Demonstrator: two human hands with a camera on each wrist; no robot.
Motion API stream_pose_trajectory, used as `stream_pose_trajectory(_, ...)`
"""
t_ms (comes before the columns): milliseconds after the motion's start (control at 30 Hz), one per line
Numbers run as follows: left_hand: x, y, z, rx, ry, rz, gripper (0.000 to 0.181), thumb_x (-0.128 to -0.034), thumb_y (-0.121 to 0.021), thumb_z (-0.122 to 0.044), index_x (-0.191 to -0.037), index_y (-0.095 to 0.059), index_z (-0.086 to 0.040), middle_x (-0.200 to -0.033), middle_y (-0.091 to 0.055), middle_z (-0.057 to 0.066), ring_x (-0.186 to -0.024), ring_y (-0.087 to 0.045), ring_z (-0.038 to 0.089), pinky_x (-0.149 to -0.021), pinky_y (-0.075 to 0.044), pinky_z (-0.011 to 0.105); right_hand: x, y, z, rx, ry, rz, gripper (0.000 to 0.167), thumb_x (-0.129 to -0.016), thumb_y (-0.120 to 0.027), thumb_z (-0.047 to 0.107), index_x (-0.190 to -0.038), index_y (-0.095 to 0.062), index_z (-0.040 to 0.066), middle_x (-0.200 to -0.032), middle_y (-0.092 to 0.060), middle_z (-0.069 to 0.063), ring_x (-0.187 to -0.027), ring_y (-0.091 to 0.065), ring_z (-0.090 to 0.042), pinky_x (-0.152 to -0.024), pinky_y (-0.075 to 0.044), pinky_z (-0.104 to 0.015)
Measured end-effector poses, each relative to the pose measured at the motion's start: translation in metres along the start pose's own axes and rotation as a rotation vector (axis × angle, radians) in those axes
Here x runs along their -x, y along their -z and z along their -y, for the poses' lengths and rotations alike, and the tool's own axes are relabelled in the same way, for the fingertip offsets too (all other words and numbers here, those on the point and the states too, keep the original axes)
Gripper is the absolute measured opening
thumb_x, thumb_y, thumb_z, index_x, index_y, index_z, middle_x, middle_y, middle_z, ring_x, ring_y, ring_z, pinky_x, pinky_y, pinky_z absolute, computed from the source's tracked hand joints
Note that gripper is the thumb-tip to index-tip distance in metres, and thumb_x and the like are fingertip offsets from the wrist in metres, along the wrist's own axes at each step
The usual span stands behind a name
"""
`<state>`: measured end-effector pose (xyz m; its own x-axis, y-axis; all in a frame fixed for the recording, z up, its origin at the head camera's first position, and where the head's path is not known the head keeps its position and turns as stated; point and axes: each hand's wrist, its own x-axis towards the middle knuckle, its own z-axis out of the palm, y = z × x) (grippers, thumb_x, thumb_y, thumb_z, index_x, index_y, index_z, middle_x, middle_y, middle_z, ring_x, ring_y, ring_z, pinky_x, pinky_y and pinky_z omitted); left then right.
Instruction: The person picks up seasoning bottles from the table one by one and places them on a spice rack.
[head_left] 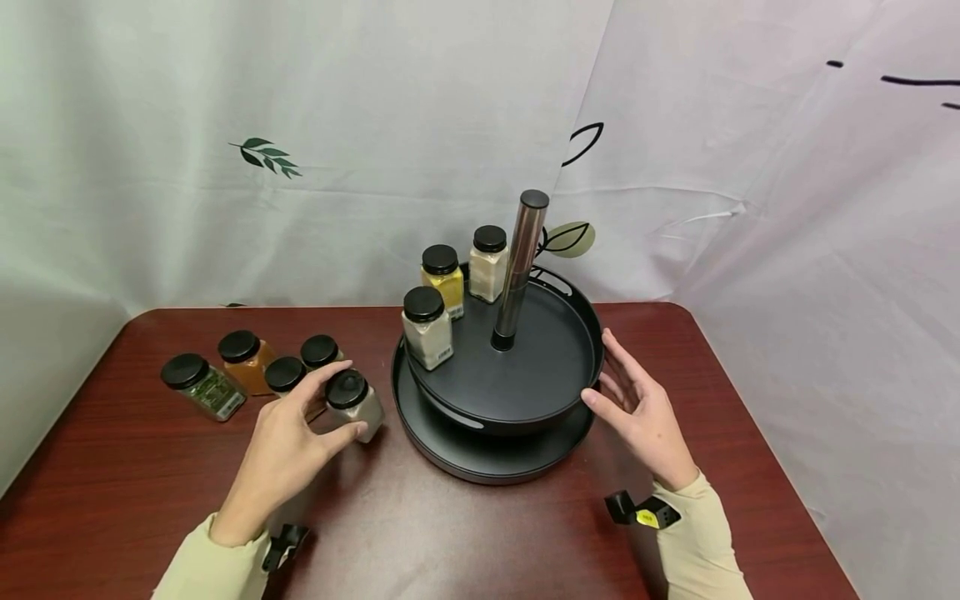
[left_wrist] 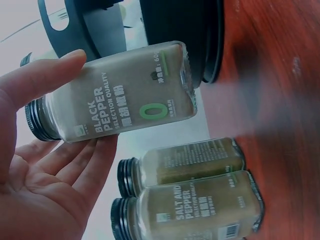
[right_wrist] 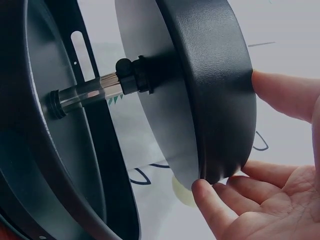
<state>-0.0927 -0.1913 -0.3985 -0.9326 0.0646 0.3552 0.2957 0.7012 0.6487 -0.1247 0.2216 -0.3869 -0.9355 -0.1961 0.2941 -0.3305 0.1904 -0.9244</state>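
My left hand (head_left: 288, 450) holds a clear square spice jar (head_left: 360, 412) with a black lid, thumb on one side and fingers on the other. The jar's label reads black pepper (left_wrist: 120, 92) in the left wrist view, and its base appears raised off the table. My right hand (head_left: 645, 412) grips the outer wall of the round black upper tray (head_left: 551, 358), thumb and fingers spread along its curve. Three jars stand on that tray's left side: a pale one (head_left: 429, 333), a yellow one (head_left: 444, 283) and another pale one (head_left: 489, 267). A wider lower tray (head_left: 480, 467) lies beneath.
A metal post (head_left: 519, 275) rises from the upper tray's centre. Left of my left hand stand a green herb jar (head_left: 206, 387), an orange spice jar (head_left: 247, 362) and two partly hidden jars; one label reads salt and pepper (left_wrist: 200, 205). A white curtain (head_left: 375, 100) hangs behind the table.
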Motion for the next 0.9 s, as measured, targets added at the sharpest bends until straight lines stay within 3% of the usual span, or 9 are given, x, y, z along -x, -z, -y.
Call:
stream_pose_trajectory(133, 0.0, 0.003, -0.005, 0.044, 0.006, -0.011, 0.083, -0.0724, -0.09, -0.002, -0.145, -0.054, -0.021, -0.113, -0.071, 0.009, -0.098, -0.072, 0.021, -0.08, -0.048, 0.006, 0.001, 0.0, 0.0, 0.0, -0.003, 0.002, 0.076, -0.094, -0.066, -0.005, -0.159, -0.028, 0.008, -0.163, -0.028, -0.011, -0.141, -0.042, -0.031, -0.108, -0.041, -0.024)
stream_pose_trajectory(233, 0.0, 0.006, -0.01, 0.049, -0.003, -0.025, 0.084, -0.0724, -0.09, -0.002, -0.145, -0.053, -0.023, -0.112, -0.072, 0.008, -0.097, -0.072, 0.021, -0.08, -0.045, 0.003, 0.001, -0.001, 0.0, 0.0, -0.006, 0.003, 0.077, -0.094, -0.066, -0.004, -0.159, -0.028, 0.008, -0.163, -0.028, -0.01, -0.141, -0.042, -0.03, -0.108, -0.041, -0.024)
stream_pose_trajectory(433, 0.0, 0.012, -0.019, 0.058, -0.012, -0.05, 0.088, -0.0723, -0.09, -0.003, -0.147, -0.051, -0.029, -0.109, -0.072, 0.001, -0.091, -0.071, 0.011, -0.08, -0.049, 0.006, 0.001, -0.001, 0.0, 0.003, -0.014, 0.004, 0.078, -0.094, -0.067, -0.003, -0.159, -0.028, 0.012, -0.163, -0.029, -0.009, -0.141, -0.042, -0.029, -0.108, -0.04, -0.023)
stream_pose_trajectory(600, -0.001, 0.017, -0.027, 0.074, -0.02, -0.074, 0.09, -0.0713, -0.09, -0.003, -0.147, -0.051, -0.033, -0.103, -0.072, -0.004, -0.081, -0.069, 0.002, -0.075, -0.051, 0.009, 0.001, -0.002, 0.0, 0.005, -0.012, 0.004, 0.078, -0.094, -0.067, -0.003, -0.159, -0.027, 0.008, -0.163, -0.029, -0.009, -0.142, -0.041, -0.032, -0.108, -0.04, -0.023)
stream_pose_trajectory(900, -0.005, 0.027, -0.046, 0.093, -0.111, -0.126, 0.092, -0.0683, -0.092, -0.001, -0.146, -0.053, -0.031, -0.101, -0.072, -0.008, -0.077, -0.066, 0.001, -0.065, -0.048, 0.012, 0.002, -0.002, 0.001, 0.009, -0.006, 0.006, 0.079, -0.093, -0.067, -0.004, -0.159, -0.028, 0.015, -0.163, -0.029, -0.01, -0.141, -0.042, -0.027, -0.108, -0.04, -0.023)
